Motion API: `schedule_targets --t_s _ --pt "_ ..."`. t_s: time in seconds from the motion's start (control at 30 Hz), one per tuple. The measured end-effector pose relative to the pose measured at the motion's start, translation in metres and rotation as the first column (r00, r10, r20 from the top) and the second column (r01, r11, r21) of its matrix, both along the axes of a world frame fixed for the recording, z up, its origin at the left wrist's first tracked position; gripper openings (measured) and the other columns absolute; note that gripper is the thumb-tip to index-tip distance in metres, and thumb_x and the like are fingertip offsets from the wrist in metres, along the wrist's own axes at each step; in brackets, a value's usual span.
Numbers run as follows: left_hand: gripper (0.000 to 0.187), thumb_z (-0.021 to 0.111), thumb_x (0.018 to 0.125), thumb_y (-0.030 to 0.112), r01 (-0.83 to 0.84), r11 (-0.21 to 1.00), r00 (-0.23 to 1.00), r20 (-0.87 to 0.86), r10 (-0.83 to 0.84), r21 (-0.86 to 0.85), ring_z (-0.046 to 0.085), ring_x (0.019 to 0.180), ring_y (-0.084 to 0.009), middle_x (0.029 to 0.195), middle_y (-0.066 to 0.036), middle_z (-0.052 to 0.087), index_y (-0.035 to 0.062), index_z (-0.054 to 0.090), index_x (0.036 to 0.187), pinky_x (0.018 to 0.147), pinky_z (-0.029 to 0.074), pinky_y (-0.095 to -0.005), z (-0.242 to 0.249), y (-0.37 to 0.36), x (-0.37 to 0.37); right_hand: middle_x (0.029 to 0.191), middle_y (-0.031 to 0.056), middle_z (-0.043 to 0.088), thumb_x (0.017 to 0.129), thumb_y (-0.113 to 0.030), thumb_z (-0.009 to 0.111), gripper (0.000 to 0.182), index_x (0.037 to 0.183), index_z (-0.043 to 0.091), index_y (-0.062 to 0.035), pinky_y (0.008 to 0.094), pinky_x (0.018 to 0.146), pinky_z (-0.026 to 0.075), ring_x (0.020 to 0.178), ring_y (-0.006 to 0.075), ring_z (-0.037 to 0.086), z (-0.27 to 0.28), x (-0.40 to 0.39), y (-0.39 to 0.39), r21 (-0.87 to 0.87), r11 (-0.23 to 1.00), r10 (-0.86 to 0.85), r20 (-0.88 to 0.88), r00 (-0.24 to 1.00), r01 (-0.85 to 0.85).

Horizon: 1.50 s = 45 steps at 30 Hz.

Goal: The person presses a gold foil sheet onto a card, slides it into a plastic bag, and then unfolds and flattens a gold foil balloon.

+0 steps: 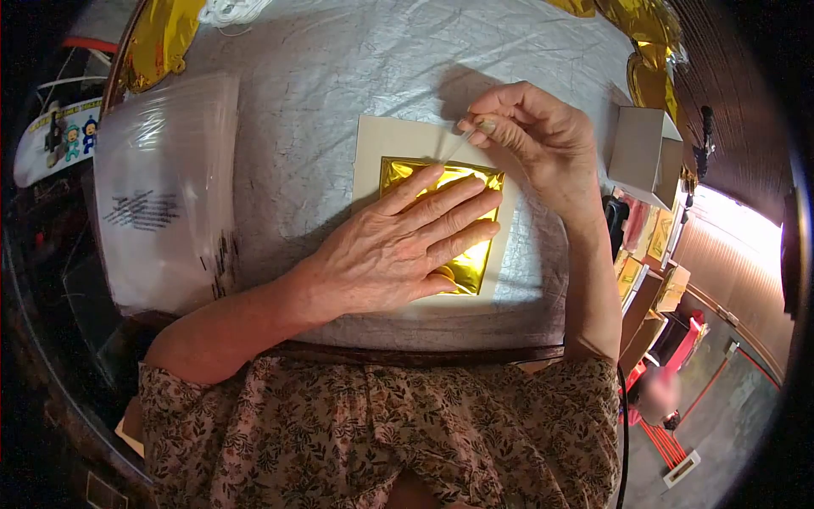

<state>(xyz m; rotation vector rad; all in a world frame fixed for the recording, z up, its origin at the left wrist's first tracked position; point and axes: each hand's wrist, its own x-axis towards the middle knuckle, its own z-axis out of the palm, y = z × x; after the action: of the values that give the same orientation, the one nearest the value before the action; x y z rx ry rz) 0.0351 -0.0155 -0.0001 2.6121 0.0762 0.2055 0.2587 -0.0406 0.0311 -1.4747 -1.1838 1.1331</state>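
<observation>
A shiny gold foil packet (476,276) lies flat on a beige card sheet (370,140) in the middle of the table. My left hand (407,233) is spread over the packet, fingers stretched out and palm down. Just beyond the packet's far edge, my right hand (534,140) is raised with thumb and forefinger pinched together. Between those fingertips is a thin clear strip (451,148), which runs down to the packet's top edge near my left fingertips. Whether it is tape or plastic film I cannot make out.
A stack of clear plastic bags (165,191) with printed text lies at the left. An open grey box (640,157) stands at the right edge. Gold foil pieces (165,38) and white cord (233,10) lie at the back. Another person (657,394) is at the far right.
</observation>
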Motion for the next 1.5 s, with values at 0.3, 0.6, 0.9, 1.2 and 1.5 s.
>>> schedule_targets --t_s 0.3,0.6,0.9,1.2,1.5 --pt "0.072 0.063 0.09 0.05 -0.009 1.0 1.0 0.019 0.009 0.002 0.026 0.154 -0.023 0.165 -0.006 0.034 0.0141 0.049 0.15 0.129 0.01 -0.0506 -0.0014 -0.0012 -0.0002 0.099 0.0102 0.075 0.097 -0.001 0.065 0.015 0.111 0.068 0.0041 0.024 0.083 0.056 0.09 0.0128 0.069 0.0003 0.0035 0.001 0.054 0.998 -0.035 -0.005 0.999 0.035" --pt "0.085 0.068 0.083 0.055 -0.007 0.999 1.0 -0.01 0.007 0.054 0.026 0.154 -0.0242 0.168 -0.005 0.03 0.0167 0.044 0.155 0.127 0.013 -0.0505 -0.0011 -0.0018 0.0006 0.1 0.0102 0.075 0.097 -0.002 0.066 0.017 0.112 0.067 0.0045 0.0246 0.084 0.056 0.091 0.0126 0.069 0.0071 0.0007 0.0052 0.013 1.0 0.025 0.123 0.992 -0.027" --pt "0.083 0.068 0.084 0.055 -0.01 1.0 1.0 0.004 0.01 0.025 0.027 0.154 -0.0246 0.167 -0.006 0.03 0.0167 0.046 0.153 0.126 0.015 -0.0521 -0.0005 -0.0007 0.0007 0.1 0.0115 0.074 0.097 0.0 0.065 0.016 0.112 0.067 0.0052 0.0254 0.084 0.056 0.09 0.014 0.068 0.006 0.0061 0.0022 0.015 1.0 -0.026 0.008 1.0 0.026" --pt "0.07 0.06 0.091 0.051 0.001 1.0 1.0 -0.009 -0.001 0.031 0.026 0.154 -0.0224 0.164 -0.005 0.035 0.0157 0.049 0.151 0.129 0.009 -0.0516 0.001 0.0003 0.0008 0.101 0.0121 0.074 0.097 0.001 0.064 0.015 0.112 0.067 0.0051 0.0257 0.084 0.056 0.089 0.0139 0.067 0.002 0.0051 -0.0015 0.055 0.998 -0.015 -0.026 1.0 0.016" --pt "0.07 0.058 0.092 0.051 -0.004 0.998 1.0 -0.008 0.005 0.056 0.026 0.154 -0.0224 0.164 -0.005 0.035 0.0163 0.049 0.151 0.129 0.009 -0.0513 0.0006 -0.0001 0.0011 0.101 0.0123 0.074 0.097 0.001 0.064 0.015 0.112 0.066 0.0053 0.0255 0.084 0.056 0.089 0.0134 0.067 0.0023 0.0037 -0.0013 0.09 0.996 -0.015 -0.015 1.0 0.017"
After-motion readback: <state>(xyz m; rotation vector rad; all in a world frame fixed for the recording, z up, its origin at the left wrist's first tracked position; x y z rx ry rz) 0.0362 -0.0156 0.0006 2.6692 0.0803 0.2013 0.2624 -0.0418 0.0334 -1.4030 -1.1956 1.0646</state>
